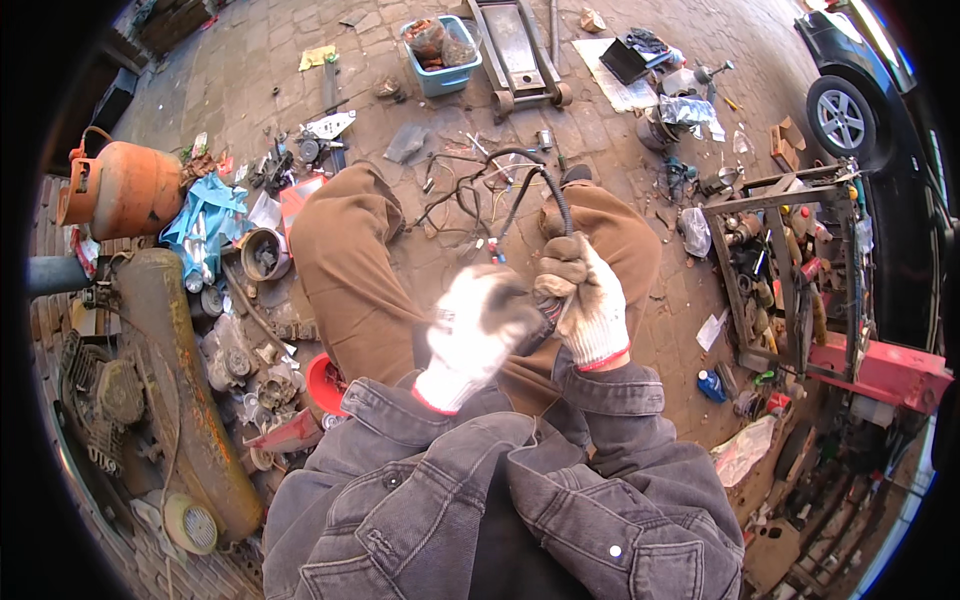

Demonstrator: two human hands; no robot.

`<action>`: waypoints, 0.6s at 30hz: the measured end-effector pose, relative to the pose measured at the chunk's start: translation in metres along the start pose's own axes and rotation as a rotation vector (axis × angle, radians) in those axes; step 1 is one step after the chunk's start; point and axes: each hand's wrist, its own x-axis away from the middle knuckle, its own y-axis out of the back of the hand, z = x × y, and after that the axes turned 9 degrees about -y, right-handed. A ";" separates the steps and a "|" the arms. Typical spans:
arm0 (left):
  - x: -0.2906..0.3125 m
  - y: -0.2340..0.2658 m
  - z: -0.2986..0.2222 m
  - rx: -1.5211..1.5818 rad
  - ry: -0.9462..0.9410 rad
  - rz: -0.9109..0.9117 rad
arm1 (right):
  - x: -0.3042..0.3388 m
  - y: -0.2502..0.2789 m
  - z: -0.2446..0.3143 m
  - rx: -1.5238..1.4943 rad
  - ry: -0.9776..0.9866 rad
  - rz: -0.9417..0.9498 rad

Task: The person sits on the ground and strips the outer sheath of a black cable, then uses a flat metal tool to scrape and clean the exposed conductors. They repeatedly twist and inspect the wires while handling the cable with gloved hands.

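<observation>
A black wiring harness [563, 200] in corrugated sleeve runs up from my lap and arches over, its loose wires and small connectors spreading over the brick floor between my knees. My right hand [592, 305], in a dirty white work glove with a dark palm, is closed around the sleeved part. Beside it, my left hand [468, 335] wears a matching glove and is smeared by motion; its fingers cannot be made out. It is close to a dark end of the harness below the right fist, but whether it touches is unclear.
An orange gas cylinder [138, 190], a rusty tank [170, 370] and scattered engine parts crowd the left. Ahead stand a blue crate [445, 80] and a floor jack [518, 55]. To the right are a metal frame [790, 195] full of tools and a dark car [890, 190].
</observation>
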 end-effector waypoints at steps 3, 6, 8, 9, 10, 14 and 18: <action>0.010 -0.005 -0.014 0.389 0.481 0.273 | 0.003 -0.007 0.005 -0.155 -0.101 0.181; 0.011 -0.007 -0.012 0.649 0.627 0.415 | 0.009 -0.015 0.005 -0.116 -0.095 0.166; 0.011 -0.007 -0.008 0.604 0.595 0.450 | 0.014 -0.020 0.002 -0.101 -0.014 0.097; 0.011 -0.007 -0.006 0.551 0.583 0.456 | 0.016 -0.024 0.000 -0.100 0.029 0.054; 0.012 -0.006 -0.006 0.507 0.584 0.456 | 0.017 -0.026 -0.002 -0.089 0.067 -0.048; 0.010 -0.005 -0.004 0.288 0.257 0.408 | 0.022 -0.034 -0.006 -0.060 0.161 -0.184; -0.003 -0.001 0.000 0.000 -0.140 0.383 | 0.022 -0.031 -0.005 -0.115 0.132 0.078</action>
